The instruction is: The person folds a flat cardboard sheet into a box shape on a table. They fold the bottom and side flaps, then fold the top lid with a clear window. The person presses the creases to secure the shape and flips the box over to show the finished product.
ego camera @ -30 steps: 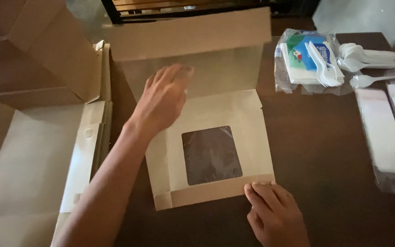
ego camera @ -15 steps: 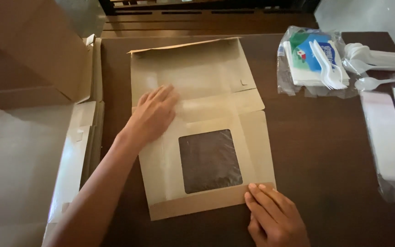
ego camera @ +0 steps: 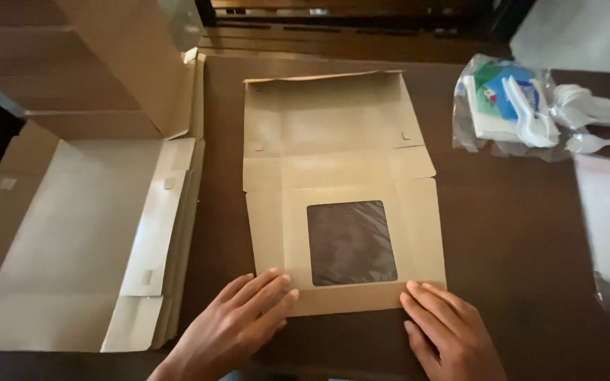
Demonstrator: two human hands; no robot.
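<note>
Both hands, left (ego camera: 238, 321) and right (ego camera: 450, 331), press open-palmed on the near edge of the flat tan cardboard window box (ego camera: 340, 190) lying on the dark worktop (ego camera: 524, 233); it looks light, thin and easily creased, best gripped by its edges.

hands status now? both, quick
Left hand: open, flat, fingers pressing the near edge of the flat windowed box.
Right hand: open, fingertips on the box's near right corner, gripping nothing.
</note>
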